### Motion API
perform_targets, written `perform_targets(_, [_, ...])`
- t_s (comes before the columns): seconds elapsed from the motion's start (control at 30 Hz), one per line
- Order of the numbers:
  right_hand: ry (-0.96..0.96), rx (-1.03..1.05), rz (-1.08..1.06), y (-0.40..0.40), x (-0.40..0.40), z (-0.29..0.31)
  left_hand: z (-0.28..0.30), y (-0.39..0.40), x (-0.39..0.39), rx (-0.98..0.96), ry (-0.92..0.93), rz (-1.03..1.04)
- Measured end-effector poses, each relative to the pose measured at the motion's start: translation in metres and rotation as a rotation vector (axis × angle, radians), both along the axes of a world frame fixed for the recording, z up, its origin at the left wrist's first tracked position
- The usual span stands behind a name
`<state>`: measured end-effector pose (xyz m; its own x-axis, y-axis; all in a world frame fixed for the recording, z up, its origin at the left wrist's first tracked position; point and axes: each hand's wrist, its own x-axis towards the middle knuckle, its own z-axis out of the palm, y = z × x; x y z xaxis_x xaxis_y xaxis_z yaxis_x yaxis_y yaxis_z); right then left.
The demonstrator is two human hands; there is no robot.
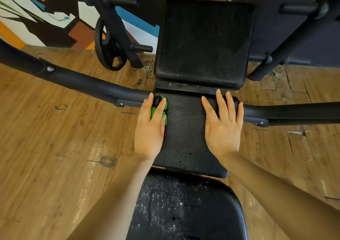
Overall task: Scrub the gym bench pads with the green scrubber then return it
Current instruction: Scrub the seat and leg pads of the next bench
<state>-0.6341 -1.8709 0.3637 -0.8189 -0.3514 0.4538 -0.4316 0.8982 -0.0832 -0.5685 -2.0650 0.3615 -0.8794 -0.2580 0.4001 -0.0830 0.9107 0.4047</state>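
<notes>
While both hands rest on the middle pad point(185, 129) of a black gym bench, the wooden floor point(55, 147) spreads out on either side of them. Beyond the fingertips lies the far pad point(202, 42), large and dark, with a narrow gap between it and the middle one. Nearer the person than the wrists sits the near pad point(184, 206), speckled with white flecks or droplets. Two black frame bars run outward from the bench: one point(77, 81) reaches away to the left of the left hand, the other point(294, 112) to the right of the right hand. Farther off, beyond the left hand, a black weight plate point(108, 44) hangs on a rack in front of a painted wall point(27, 9).

On the middle surface, the right hand point(223, 125) lies flat, palm down, fingers straight and slightly spread, holding nothing. The left hand point(151, 129) presses down at the pad's left edge, its fingers stretched over the green scrubber point(158, 110), which shows between and under them against the black cover.
</notes>
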Motion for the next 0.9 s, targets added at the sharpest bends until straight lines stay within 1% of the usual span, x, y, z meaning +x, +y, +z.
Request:
perform_targets(0.17, [-0.001,0.000,0.001,0.000,0.000,0.000,-0.014,0.010,0.034,0.078,-0.044,0.036])
perform_targets(0.33, [-0.002,-0.001,0.000,0.000,0.000,0.001,-0.011,0.008,0.042,0.200,-0.019,0.028])
perform_targets(0.43, [-0.002,-0.004,0.002,0.000,0.000,0.000,0.004,0.005,0.026,0.270,-0.016,0.066])
perform_targets(0.6, [0.007,-0.018,0.011,0.001,0.000,-0.001,0.031,-0.004,-0.023,0.380,0.018,0.107])
perform_targets(0.7, [0.009,-0.023,0.018,0.001,-0.001,-0.002,0.037,-0.004,-0.042,0.444,0.019,0.190])
perform_targets(0.77, [0.016,-0.022,0.016,0.002,-0.001,-0.003,0.036,-0.002,-0.045,0.432,-0.005,0.242])
perform_targets(0.9, [0.023,-0.030,0.013,0.000,-0.001,-0.004,0.030,-0.003,-0.039,0.352,-0.043,0.245])
